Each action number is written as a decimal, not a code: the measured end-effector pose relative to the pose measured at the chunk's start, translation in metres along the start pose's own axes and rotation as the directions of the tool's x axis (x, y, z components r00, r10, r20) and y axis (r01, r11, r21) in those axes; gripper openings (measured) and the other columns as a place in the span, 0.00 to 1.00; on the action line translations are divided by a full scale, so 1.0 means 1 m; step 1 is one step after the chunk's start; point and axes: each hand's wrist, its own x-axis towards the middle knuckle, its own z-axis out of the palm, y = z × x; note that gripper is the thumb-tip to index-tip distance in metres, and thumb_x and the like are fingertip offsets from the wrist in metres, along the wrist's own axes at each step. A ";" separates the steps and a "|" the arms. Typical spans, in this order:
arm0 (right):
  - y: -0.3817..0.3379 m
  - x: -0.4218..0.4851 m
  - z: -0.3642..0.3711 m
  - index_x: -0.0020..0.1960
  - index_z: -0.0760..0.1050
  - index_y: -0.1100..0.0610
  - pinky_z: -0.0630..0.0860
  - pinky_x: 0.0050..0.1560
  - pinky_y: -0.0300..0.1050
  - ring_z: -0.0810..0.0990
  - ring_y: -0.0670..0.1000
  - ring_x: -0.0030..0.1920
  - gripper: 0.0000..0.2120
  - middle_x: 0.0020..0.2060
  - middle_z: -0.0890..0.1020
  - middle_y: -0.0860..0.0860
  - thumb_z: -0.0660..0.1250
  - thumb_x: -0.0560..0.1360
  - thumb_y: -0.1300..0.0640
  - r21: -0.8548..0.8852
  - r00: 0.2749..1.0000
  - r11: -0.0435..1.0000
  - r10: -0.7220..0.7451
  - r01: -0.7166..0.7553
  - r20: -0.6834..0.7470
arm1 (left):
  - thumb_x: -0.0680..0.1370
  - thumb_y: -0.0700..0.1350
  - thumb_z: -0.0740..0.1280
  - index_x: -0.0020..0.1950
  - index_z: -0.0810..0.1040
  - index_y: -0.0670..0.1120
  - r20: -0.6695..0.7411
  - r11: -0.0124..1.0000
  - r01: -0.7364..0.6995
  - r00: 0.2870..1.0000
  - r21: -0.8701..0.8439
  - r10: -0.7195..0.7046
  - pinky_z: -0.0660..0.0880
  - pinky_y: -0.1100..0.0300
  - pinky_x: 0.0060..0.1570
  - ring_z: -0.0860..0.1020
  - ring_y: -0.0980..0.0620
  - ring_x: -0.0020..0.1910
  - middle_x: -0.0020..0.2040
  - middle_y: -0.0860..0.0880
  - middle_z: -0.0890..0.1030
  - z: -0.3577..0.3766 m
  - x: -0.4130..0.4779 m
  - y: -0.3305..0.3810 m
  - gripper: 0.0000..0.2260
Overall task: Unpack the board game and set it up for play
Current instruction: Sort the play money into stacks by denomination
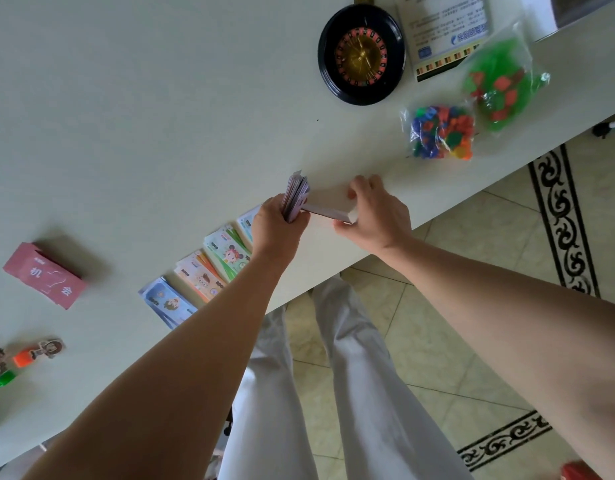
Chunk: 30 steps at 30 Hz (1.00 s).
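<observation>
Forearms (pixel 195 358) stretch out over white trousers (pixel 351 375): left hand (pixel 278 225) grips an upright sheaf of lilac paper notes (pixel 296 194), right hand (pixel 375 213) pinches a flat white card stack (pixel 328 205) whose long axis runs from its fingers (pixel 363 183) leftward to the sheaf, at the pale tabletop (pixel 160 133) near edge.

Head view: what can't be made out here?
All head view.
Card stack in left hand: edge-on, faces unreadable.
White stack: partly covered by right hand.
Fourth money pile: mostly behind left hand.
Leaflet: cut by top edge, print too small.
Red object: cut by bottom edge.
</observation>
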 end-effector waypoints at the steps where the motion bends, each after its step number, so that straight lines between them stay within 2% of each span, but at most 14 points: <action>1: 0.005 -0.002 0.001 0.54 0.70 0.57 0.66 0.36 0.43 0.76 0.57 0.38 0.21 0.50 0.73 0.53 0.73 0.67 0.49 0.018 1.000 1.000 0.016 -0.016 0.014 | 0.73 0.42 0.69 0.48 0.80 0.42 0.002 1.000 0.001 1.000 -0.005 -0.001 0.78 0.44 0.36 0.78 0.37 0.36 0.40 0.39 0.81 0.000 0.000 0.000 0.06; 4: 0.004 -0.003 0.007 0.54 0.71 0.57 0.73 0.39 0.47 0.78 0.59 0.41 0.16 0.51 0.75 0.54 0.71 0.69 0.55 0.134 1.000 0.991 -0.005 0.001 0.028 | 0.74 0.41 0.68 0.50 0.81 0.46 0.017 1.000 0.012 1.000 -0.024 -0.011 0.79 0.44 0.38 0.79 0.39 0.36 0.41 0.42 0.82 0.000 -0.001 0.001 0.07; 7: -0.009 -0.001 0.014 0.51 0.73 0.57 0.76 0.41 0.49 0.79 0.59 0.40 0.09 0.50 0.75 0.55 0.68 0.72 0.59 0.170 0.998 0.983 -0.068 0.065 0.011 | 0.75 0.40 0.68 0.51 0.81 0.47 0.042 0.998 0.027 0.999 -0.065 -0.024 0.78 0.48 0.37 0.76 0.44 0.32 0.39 0.43 0.81 0.001 -0.002 0.004 0.07; 9: -0.015 0.002 0.017 0.49 0.74 0.57 0.75 0.41 0.48 0.79 0.60 0.40 0.05 0.49 0.75 0.55 0.66 0.74 0.60 0.159 0.998 0.986 -0.056 0.053 0.014 | 0.75 0.38 0.66 0.50 0.81 0.48 0.038 0.993 0.043 0.999 -0.111 -0.039 0.75 0.53 0.32 0.72 0.49 0.28 0.34 0.47 0.78 0.001 -0.002 0.006 0.08; 12: -0.014 0.005 0.017 0.48 0.73 0.60 0.68 0.39 0.45 0.77 0.60 0.42 0.04 0.47 0.76 0.57 0.65 0.76 0.59 0.177 0.999 0.984 -0.034 0.030 0.021 | 0.75 0.38 0.66 0.40 0.75 0.46 0.017 0.990 0.063 0.998 -0.128 -0.061 0.63 0.62 0.25 0.64 0.54 0.25 0.28 0.51 0.68 -0.003 -0.002 0.008 0.05; 14: -0.013 0.007 0.014 0.48 0.74 0.62 0.66 0.39 0.44 0.77 0.58 0.43 0.06 0.45 0.78 0.57 0.65 0.77 0.58 0.299 0.999 0.954 -0.022 0.009 0.038 | 0.74 0.38 0.66 0.40 0.74 0.44 -0.037 0.972 0.119 0.991 -0.200 -0.129 0.61 0.66 0.22 0.63 0.56 0.22 0.27 0.50 0.66 -0.005 -0.001 0.007 0.04; 17: -0.022 0.005 0.002 0.49 0.76 0.60 0.69 0.38 0.42 0.77 0.50 0.40 0.08 0.41 0.80 0.51 0.65 0.78 0.55 0.582 0.978 0.799 0.038 -0.153 0.206 | 0.74 0.39 0.68 0.48 0.80 0.46 -0.032 0.925 0.184 0.978 -0.334 -0.206 0.69 0.66 0.27 0.68 0.58 0.24 0.31 0.49 0.73 -0.011 -0.003 0.010 0.05; 19: -0.031 -0.001 -0.003 0.48 0.76 0.61 0.67 0.35 0.41 0.73 0.47 0.34 0.09 0.36 0.78 0.50 0.65 0.78 0.54 0.675 0.944 0.693 0.025 -0.253 0.329 | 0.74 0.41 0.70 0.42 0.79 0.48 0.025 0.894 0.245 0.967 -0.376 -0.255 0.70 0.63 0.32 0.70 0.55 0.28 0.31 0.49 0.74 -0.013 -0.006 0.012 0.03; 20: -0.035 -0.004 -0.003 0.48 0.76 0.62 0.65 0.34 0.40 0.71 0.46 0.31 0.09 0.35 0.77 0.50 0.66 0.78 0.55 0.702 0.931 0.651 0.016 -0.287 0.365 | 0.74 0.42 0.71 0.39 0.77 0.47 0.033 0.877 0.268 0.960 -0.398 -0.278 0.70 0.61 0.32 0.70 0.54 0.28 0.30 0.48 0.73 -0.012 -0.006 0.012 0.06; 23: -0.043 -0.010 -0.005 0.52 0.75 0.61 0.65 0.30 0.34 0.72 0.40 0.27 0.08 0.36 0.77 0.49 0.66 0.78 0.56 0.750 0.896 0.542 0.013 -0.380 0.444 | 0.74 0.42 0.72 0.36 0.75 0.45 0.015 0.858 0.291 0.949 -0.423 -0.314 0.71 0.58 0.34 0.70 0.52 0.28 0.29 0.48 0.73 -0.014 -0.007 0.011 0.08; 25: -0.044 -0.010 -0.003 0.54 0.74 0.59 0.68 0.34 0.36 0.77 0.43 0.36 0.12 0.41 0.80 0.51 0.67 0.77 0.52 0.723 0.891 0.568 0.041 -0.393 0.452 | 0.74 0.43 0.72 0.36 0.75 0.45 0.007 0.870 0.288 0.950 -0.401 -0.311 0.72 0.57 0.35 0.71 0.51 0.29 0.29 0.48 0.74 -0.016 -0.006 0.009 0.09; 27: -0.043 -0.009 0.000 0.52 0.74 0.57 0.70 0.37 0.40 0.79 0.49 0.41 0.14 0.44 0.81 0.52 0.67 0.75 0.47 0.668 0.915 0.658 0.082 -0.348 0.395 | 0.73 0.43 0.73 0.37 0.76 0.45 0.011 0.871 0.292 0.949 -0.394 -0.314 0.72 0.58 0.35 0.71 0.51 0.29 0.30 0.47 0.74 -0.019 -0.006 0.006 0.08; 30: -0.042 -0.004 0.007 0.45 0.75 0.57 0.68 0.33 0.31 0.78 0.45 0.38 0.10 0.39 0.81 0.49 0.71 0.74 0.51 0.651 0.943 0.697 0.120 -0.302 0.310 | 0.73 0.42 0.73 0.38 0.76 0.45 0.043 0.867 0.322 0.943 -0.381 -0.331 0.71 0.60 0.32 0.71 0.51 0.30 0.32 0.46 0.74 -0.023 -0.006 -0.001 0.08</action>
